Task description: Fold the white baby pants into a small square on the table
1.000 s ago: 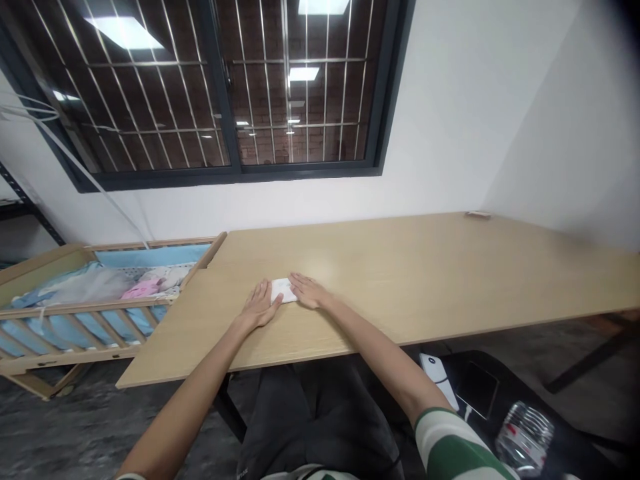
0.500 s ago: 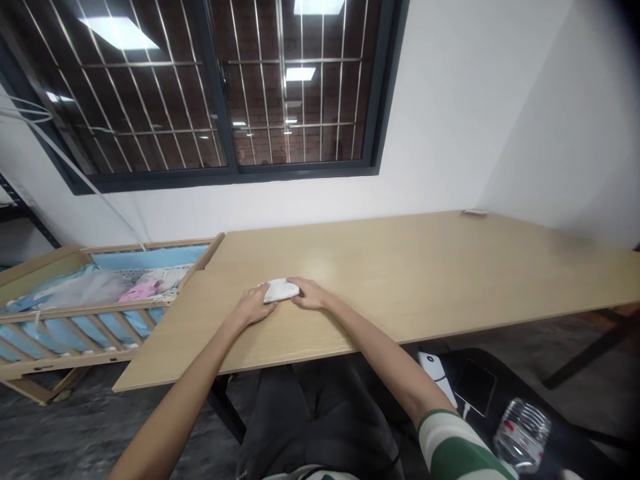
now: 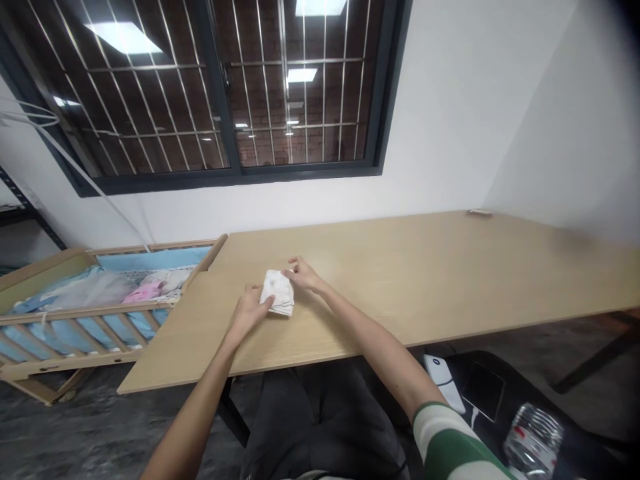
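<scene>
A small white folded cloth (image 3: pixel 278 291), with faint marks on its face, is held tilted up over the wooden table (image 3: pixel 400 267). My left hand (image 3: pixel 249 309) grips its left side, the thumb lying across the front and the fingers behind. At the top right corner, my right hand (image 3: pixel 303 275) pinches the cloth between thumb and finger, the other fingers partly raised. The cloth's layered lower edge shows toward me.
A wooden crib (image 3: pixel 115 310) with blue lining and pink and white cloths stands left. A small flat object (image 3: pixel 479 213) lies at the table's far edge. Right of my legs, a black seat holds a white device (image 3: pixel 444 383), a dark phone (image 3: pixel 484 391) and a plastic bottle (image 3: pixel 533 440).
The cloth lay flatter and narrower between both hands; now it is tilted up with its square face showing. My right hand has moved to its top corner, and my left thumb lies across its front.
</scene>
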Tool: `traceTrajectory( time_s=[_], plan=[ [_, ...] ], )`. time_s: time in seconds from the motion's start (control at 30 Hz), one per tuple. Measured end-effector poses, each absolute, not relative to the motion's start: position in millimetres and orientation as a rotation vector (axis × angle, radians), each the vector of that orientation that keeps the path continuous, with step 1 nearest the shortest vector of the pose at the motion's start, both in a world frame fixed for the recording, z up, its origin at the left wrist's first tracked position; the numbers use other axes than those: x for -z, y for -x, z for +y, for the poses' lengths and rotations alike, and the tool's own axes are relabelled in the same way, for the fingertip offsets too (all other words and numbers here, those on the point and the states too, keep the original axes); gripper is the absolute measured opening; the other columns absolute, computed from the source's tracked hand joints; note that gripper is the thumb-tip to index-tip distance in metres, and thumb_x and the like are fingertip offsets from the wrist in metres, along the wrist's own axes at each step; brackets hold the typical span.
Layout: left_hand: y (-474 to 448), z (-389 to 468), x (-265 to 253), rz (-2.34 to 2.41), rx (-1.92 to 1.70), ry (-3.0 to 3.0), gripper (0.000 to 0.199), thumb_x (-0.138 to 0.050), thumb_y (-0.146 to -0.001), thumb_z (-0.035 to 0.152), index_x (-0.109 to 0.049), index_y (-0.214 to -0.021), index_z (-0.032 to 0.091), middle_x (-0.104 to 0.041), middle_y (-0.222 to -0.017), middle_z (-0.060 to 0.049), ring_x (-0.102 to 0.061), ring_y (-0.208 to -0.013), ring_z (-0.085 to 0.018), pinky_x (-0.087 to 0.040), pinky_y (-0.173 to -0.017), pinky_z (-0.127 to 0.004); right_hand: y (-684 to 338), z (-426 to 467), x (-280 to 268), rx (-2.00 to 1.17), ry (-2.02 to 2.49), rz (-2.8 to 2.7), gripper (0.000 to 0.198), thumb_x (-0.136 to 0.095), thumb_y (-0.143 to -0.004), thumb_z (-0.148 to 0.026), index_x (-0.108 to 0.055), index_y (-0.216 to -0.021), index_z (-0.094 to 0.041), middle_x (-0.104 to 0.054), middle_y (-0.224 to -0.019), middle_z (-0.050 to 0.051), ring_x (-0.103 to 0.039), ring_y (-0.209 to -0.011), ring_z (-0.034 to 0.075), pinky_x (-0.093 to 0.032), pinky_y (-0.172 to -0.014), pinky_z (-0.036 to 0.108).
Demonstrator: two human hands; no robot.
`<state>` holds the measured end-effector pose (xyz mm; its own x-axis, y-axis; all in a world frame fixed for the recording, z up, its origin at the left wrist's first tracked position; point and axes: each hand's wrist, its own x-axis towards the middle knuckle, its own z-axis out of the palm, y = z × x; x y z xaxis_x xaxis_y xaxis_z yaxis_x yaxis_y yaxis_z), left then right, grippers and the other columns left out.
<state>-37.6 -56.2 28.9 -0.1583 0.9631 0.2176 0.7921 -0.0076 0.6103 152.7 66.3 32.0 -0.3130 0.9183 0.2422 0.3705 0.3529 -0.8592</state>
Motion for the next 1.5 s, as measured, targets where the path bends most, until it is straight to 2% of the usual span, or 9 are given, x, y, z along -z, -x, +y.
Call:
traceTrajectory(
  time_s=[0.2, 0.33, 0.47, 0.57, 0.7, 0.87, 1.23, 1.37, 1.5],
  plan=[
    [16.2, -70.5, -13.0, 2.115, -0.716, -1.895, 0.040, -0.060, -0.092, 0.039, -0.055, -0.122, 0.014, -0.075, -0.106, -0.017, -0.071, -0.099, -0.031, -0.049, -0.082, -0.036, -145.6, 73.9, -5.8, -0.875, 1.281, -1.961, 0.043, -0.074, -0.084, -0.031, -0.054, -0.120, -0.017, -0.069, -0.090, 0.004, -0.065, -0.079, 0.018, -0.051, -0.069, 0.027],
    [2.5, -89.8, -16.5, 2.231, -0.661, -1.958, 0.040, -0.049, -0.097, 0.042, -0.058, -0.121, 0.011, -0.070, -0.114, -0.023, -0.065, -0.113, -0.036, -0.046, -0.093, -0.042, -147.3, 70.8, -5.5, -0.741, 1.212, -2.070, 0.042, -0.067, -0.091, -0.029, -0.056, -0.129, -0.015, -0.070, -0.115, 0.013, -0.066, -0.103, 0.022, -0.052, -0.088, 0.033],
    [-21.7, -114.8, -14.9, 2.275, -0.687, -2.228, 0.056, -0.041, -0.101, 0.049, -0.053, -0.138, 0.009, -0.057, -0.138, -0.025, -0.055, -0.127, -0.036, -0.044, -0.102, -0.044, -148.1, 43.3, -25.1, -0.482, 0.900, -2.373, 0.048, -0.052, -0.101, -0.040, -0.052, -0.145, -0.020, -0.051, -0.151, 0.014, -0.044, -0.141, 0.026, -0.033, -0.117, 0.042],
    [-41.1, -125.7, -5.0, 2.256, -0.619, -2.337, 0.064, -0.039, -0.101, 0.051, -0.049, -0.146, 0.007, -0.049, -0.149, -0.026, -0.046, -0.137, -0.039, -0.042, -0.106, -0.047, -143.6, 11.6, -35.4, -0.511, 0.657, -2.618, 0.052, -0.042, -0.105, -0.048, -0.047, -0.152, -0.026, -0.040, -0.161, 0.007, -0.030, -0.151, 0.024, -0.019, -0.124, 0.042],
    [-54.2, -128.9, 7.6, 2.263, -0.495, -2.311, 0.062, -0.039, -0.102, 0.049, -0.053, -0.145, 0.007, -0.056, -0.144, -0.026, -0.046, -0.138, -0.041, -0.037, -0.111, -0.051, -136.4, -14.5, -29.1, -0.697, 0.437, -2.814, 0.053, -0.033, -0.108, -0.049, -0.043, -0.155, -0.027, -0.034, -0.164, 0.002, -0.024, -0.154, 0.019, -0.012, -0.125, 0.036],
    [-53.2, -131.1, 8.3, 2.302, -0.476, -2.267, 0.065, -0.035, -0.102, 0.052, -0.056, -0.143, 0.007, -0.053, -0.146, -0.027, -0.044, -0.140, -0.041, -0.039, -0.110, -0.051, -136.9, 0.2, -12.2, -0.847, 0.555, -2.837, 0.055, -0.034, -0.107, -0.052, -0.043, -0.155, -0.027, -0.032, -0.165, 0.002, -0.025, -0.153, 0.019, -0.012, -0.125, 0.035],
    [-55.3, -128.4, 10.1, 2.314, -0.487, -2.231, 0.063, -0.036, -0.102, 0.054, -0.043, -0.154, 0.017, -0.041, -0.157, -0.023, -0.038, -0.145, -0.039, -0.041, -0.108, -0.052, -152.8, 72.3, -4.2, -0.608, 0.805, -2.779, 0.065, -0.033, -0.105, -0.055, -0.031, -0.160, -0.023, -0.022, -0.168, 0.002, -0.013, -0.156, 0.022, -0.004, -0.127, 0.038],
    [-44.8, -123.7, 3.5, 2.266, -0.583, -2.171, 0.056, -0.037, -0.102, 0.053, -0.053, -0.146, 0.022, -0.051, -0.151, -0.019, -0.047, -0.138, -0.034, -0.041, -0.107, -0.046, -155.2, 72.3, 7.9, -0.551, 0.900, -2.644, 0.071, -0.029, -0.104, -0.058, -0.029, -0.161, -0.017, -0.022, -0.168, 0.007, -0.016, -0.156, 0.023, -0.009, -0.127, 0.038],
    [-15.9, -110.8, -9.7, 2.415, -0.644, -1.917, 0.050, -0.034, -0.103, 0.050, -0.063, -0.129, 0.018, -0.067, -0.128, -0.016, -0.061, -0.120, -0.030, -0.044, -0.101, -0.039, -159.0, 65.2, 18.0, -0.428, 1.082, -2.346, 0.071, -0.023, -0.106, -0.054, -0.025, -0.161, -0.008, -0.031, -0.163, 0.018, -0.027, -0.152, 0.027, -0.021, -0.123, 0.041]
  ],
)
